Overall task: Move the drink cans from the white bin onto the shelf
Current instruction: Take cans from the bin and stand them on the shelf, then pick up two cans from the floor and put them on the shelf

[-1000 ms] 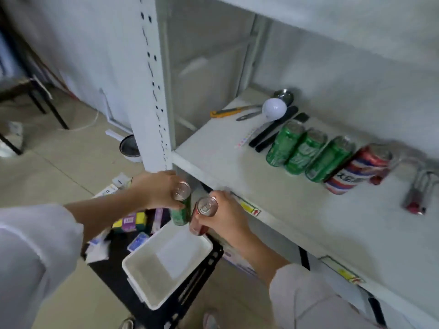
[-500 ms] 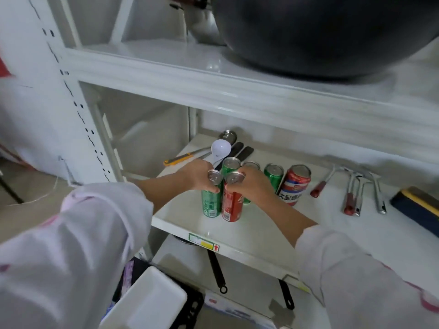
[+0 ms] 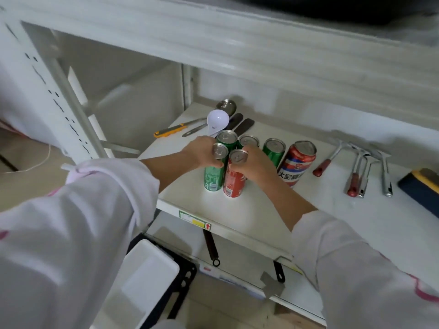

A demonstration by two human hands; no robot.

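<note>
On the white shelf (image 3: 261,205) my left hand (image 3: 202,153) grips a slim green can (image 3: 213,176) that stands upright near the front edge. Right beside it, touching, stands a slim red can (image 3: 234,184) with my right hand (image 3: 255,167) wrapped around it. Behind them stand three more green cans (image 3: 274,150) and a wider red, white and blue can (image 3: 297,162). The white bin (image 3: 145,279) sits below the shelf at the lower left, partly hidden by my left sleeve.
A white ladle (image 3: 217,121), a yellow-handled tool (image 3: 169,131) and dark utensils lie at the shelf's back left. Metal tools with red handles (image 3: 356,172) and a dark block (image 3: 420,186) lie to the right. An upper shelf beam (image 3: 237,51) overhangs closely.
Both hands lifted their cans from above the bin up to the shelf and set them upright in front of the row. Since half a second ago the hands have hardly moved.
</note>
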